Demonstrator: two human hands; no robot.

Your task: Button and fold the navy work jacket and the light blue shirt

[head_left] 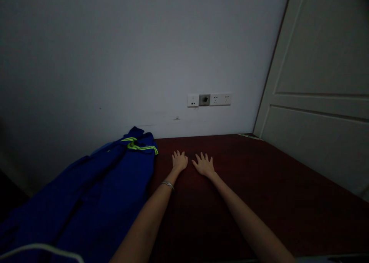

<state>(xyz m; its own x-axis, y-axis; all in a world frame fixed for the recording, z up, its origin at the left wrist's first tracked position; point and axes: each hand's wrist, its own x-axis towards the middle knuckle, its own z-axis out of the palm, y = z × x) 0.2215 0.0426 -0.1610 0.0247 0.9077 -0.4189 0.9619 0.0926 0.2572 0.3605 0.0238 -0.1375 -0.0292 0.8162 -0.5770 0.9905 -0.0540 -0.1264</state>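
Observation:
Both arms reach forward over a dark red-brown tabletop (248,186). My left hand (180,161), with a silver bracelet (167,184) on its wrist, lies palm down on the surface, fingers apart. Just to its right, my right hand (204,165) rests palm down too, fingers spread. A small gap separates the two hands, and nothing shows in either. Left of my left hand lies a dark blue garment (115,194) with yellow-green stripes near its far end; neither hand touches it.
A pale wall (138,63) stands behind the tabletop, with a row of sockets (220,99) above its far edge. A white panelled door (319,101) borders the right side. At the bottom left a pale cord-like strip (43,247) crosses the garment.

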